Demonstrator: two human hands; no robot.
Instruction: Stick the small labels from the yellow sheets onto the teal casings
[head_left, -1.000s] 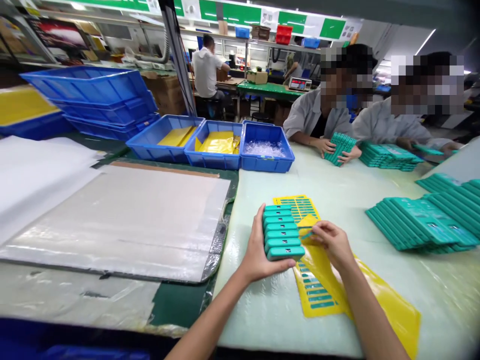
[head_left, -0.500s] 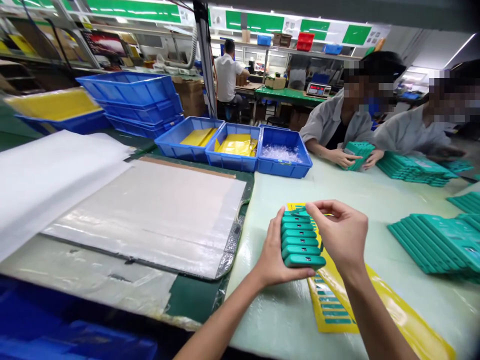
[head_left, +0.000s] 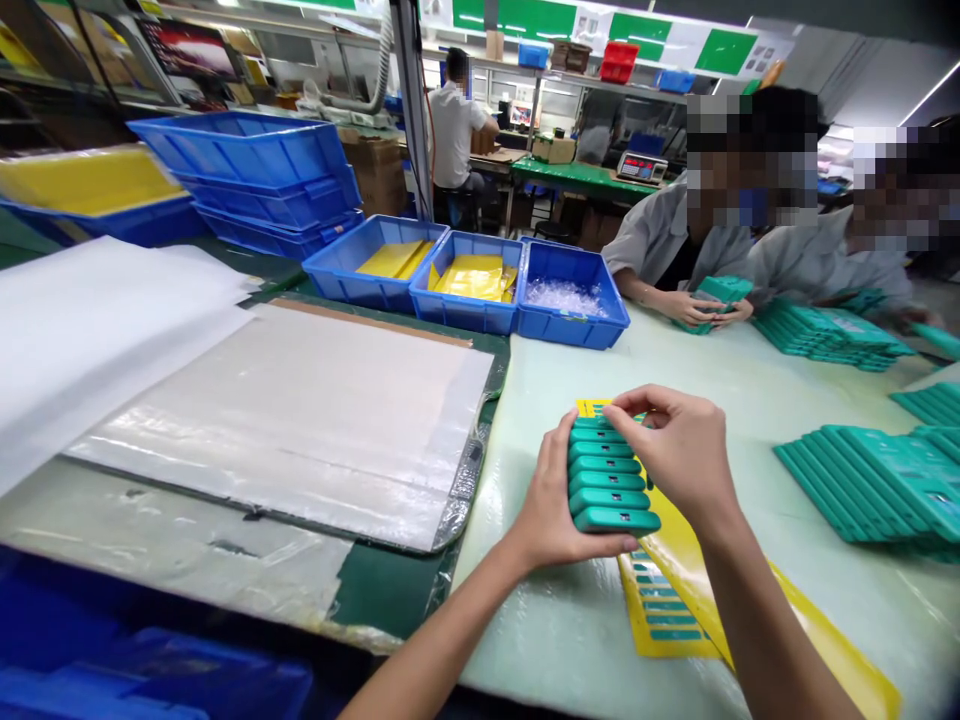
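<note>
My left hand [head_left: 551, 505] grips a stack of several teal flat cases [head_left: 607, 480] from its left side, thumb under the nearest one. My right hand [head_left: 679, 455] is curled over the far top of the same stack, fingertips pinched on the farthest case. Under and beside the stack lies a yellow sheet of teal labels [head_left: 664, 615] on the pale green table [head_left: 570, 640].
Rows of teal cases [head_left: 862, 480] lie at the right. Three blue bins [head_left: 469, 285] with yellow bags and clear pieces stand behind. A plastic-covered board [head_left: 300, 410] lies left. Stacked blue crates [head_left: 255, 175] are far left. Two people across handle teal cases [head_left: 712, 295].
My right hand rose from the yellow label sheet to the far top of the stack and pinched there. The stack and left hand stayed in place; the camera view shifted.
</note>
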